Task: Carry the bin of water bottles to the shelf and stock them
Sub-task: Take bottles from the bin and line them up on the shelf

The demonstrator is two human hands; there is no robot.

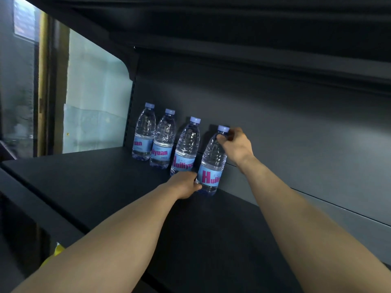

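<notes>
Because the nearest bottle [211, 163] is full of water, expect moderate weight concentrated low, a smooth wall that can slip in the grip, and a thin ribbed body that dents under hard pressure. The stiffest holding points are judged to be the neck below the cap and the lower body at the label band.

Both points are in use. The left hand [186, 183] grips the lower body at the label, fingers curled round the left side. The right hand [233, 142] pinches the neck just below the blue cap, thumb and fingertips closed on it.

This bottle stands on the dark shelf [105, 182], at the right end of a row and close to the back panel. Its long axis is near vertical, cap up, with the printed label facing the viewer.

Farther back and to the left, three more bottles [164, 140] stand upright in the same row, caps up, labels forward, each just beside the next. The bin is not in view.
</notes>
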